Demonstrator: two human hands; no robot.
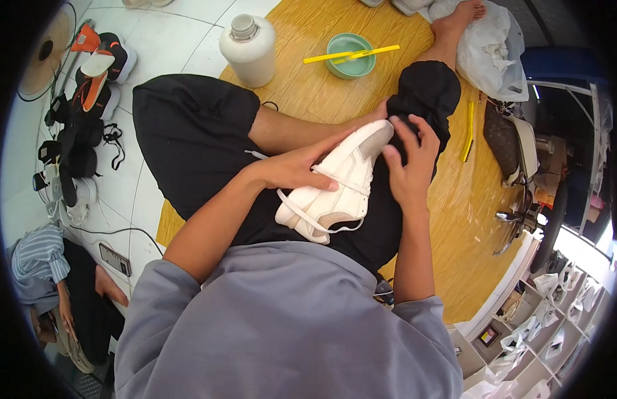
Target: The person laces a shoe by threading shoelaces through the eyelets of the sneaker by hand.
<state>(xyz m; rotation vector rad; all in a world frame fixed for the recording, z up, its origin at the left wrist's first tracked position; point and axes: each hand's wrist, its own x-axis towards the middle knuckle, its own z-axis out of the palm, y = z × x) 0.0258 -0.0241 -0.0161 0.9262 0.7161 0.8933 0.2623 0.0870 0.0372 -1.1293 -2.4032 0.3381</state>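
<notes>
A white sneaker (341, 179) with loose laces lies tilted over my lap, its toe pointing up and to the right. My left hand (298, 166) is wrapped round the shoe's left side, with the thumb on the upper near the laces. Close to the toe, my right hand (413, 163) has its fingers spread and curved, holding nothing. Beyond my legs, a green bowl (351, 70) has a yellow-handled brush (381, 50) across its rim. Another yellow brush (468, 133) lies on the mat to the right.
A white bottle (248, 56) stands on the wood-pattern mat (292, 86). Several shoes (99, 73) line the left, with a fan (47, 50). A seated person (89, 292) is at lower left, near a phone (115, 259). A plastic bag (491, 53) is upper right, shelves (534, 319) lower right.
</notes>
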